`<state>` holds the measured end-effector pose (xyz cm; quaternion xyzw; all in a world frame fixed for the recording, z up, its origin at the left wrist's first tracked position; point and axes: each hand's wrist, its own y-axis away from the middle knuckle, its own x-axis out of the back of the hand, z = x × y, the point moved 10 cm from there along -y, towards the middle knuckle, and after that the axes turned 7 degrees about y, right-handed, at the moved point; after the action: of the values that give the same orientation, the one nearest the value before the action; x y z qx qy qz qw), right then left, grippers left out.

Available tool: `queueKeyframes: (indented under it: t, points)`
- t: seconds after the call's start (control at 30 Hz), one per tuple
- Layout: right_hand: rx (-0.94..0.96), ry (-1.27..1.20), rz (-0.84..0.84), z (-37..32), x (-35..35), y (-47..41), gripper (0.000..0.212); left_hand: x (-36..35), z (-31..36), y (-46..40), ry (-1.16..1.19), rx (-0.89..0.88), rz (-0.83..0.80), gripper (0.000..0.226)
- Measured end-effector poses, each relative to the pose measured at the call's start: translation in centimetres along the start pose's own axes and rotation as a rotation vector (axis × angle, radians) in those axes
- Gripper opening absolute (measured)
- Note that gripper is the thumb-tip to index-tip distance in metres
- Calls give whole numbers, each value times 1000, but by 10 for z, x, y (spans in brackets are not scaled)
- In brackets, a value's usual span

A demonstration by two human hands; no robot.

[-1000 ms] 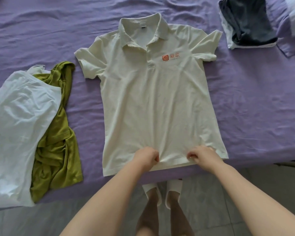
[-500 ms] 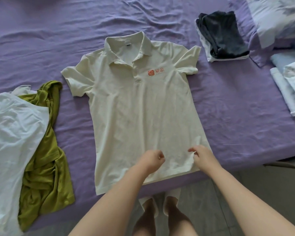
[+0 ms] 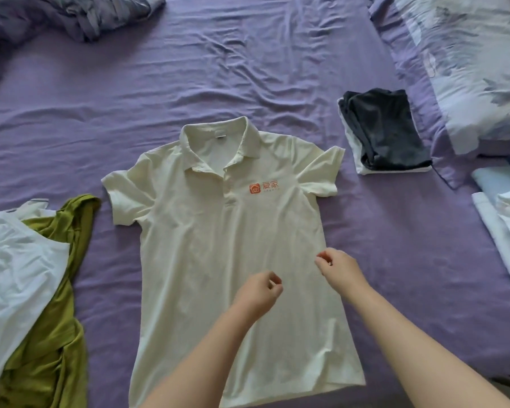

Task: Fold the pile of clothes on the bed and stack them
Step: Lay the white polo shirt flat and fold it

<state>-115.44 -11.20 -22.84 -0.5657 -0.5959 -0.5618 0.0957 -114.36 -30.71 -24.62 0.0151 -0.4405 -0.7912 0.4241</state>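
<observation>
Single view only, worn on the head, looking forward and steeply down across the purple bed [image 3: 248, 69] from its near edge. Wide-angle, with the sheet's lines bowing toward the frame borders. Close enough for both forearms to enter from the bottom edge, the left hand [image 3: 258, 291] and right hand [image 3: 340, 267] reaching out over the cream polo shirt [image 3: 218, 260] laid near frame centre. Reaches far enough to take in the folded dark stack [image 3: 386, 131] at upper right, the pillow [image 3: 468, 69] at the right border and the white and green clothes [image 3: 27, 290] at the left border. No second view to share any of it.
</observation>
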Motion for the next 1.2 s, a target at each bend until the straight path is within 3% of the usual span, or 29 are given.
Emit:
queueKeyframes:
  t: [0.23, 0.43, 0.57, 0.63, 0.7, 0.77, 0.97, 1.2]
  points:
    - [-80, -153, 70, 5, 66, -102, 38, 13, 68, -85, 191, 39, 71, 36]
    - [-164, -452, 136, -2, 89, -183, 62, 34, 122, -150, 248, -74, 232, 35]
    - [-234, -583, 144, -8, 85, -211, 65, 39, 129, -178, 437, -33, 265, 38]
    - [-276, -675, 117, -5, 80, -217, 57, 36, 130, -186, 560, 3, 243, 41]
    - [-190, -614, 126, -10, 87, -222, 26, 32, 134, -191, 638, 17, 211, 40]
    - [-61, -523, 177, -21, 98, -221, 11, 24, 142, -191, 719, 36, 152, 37]
    - [-8, -249, 173, -24, 92, -217, 25, 2, 153, -194, 866, 157, -3, 44]
    - [202, -253, 187, -101, 99, -202, 53, 85, 107, -179, 990, 104, 312, 36]
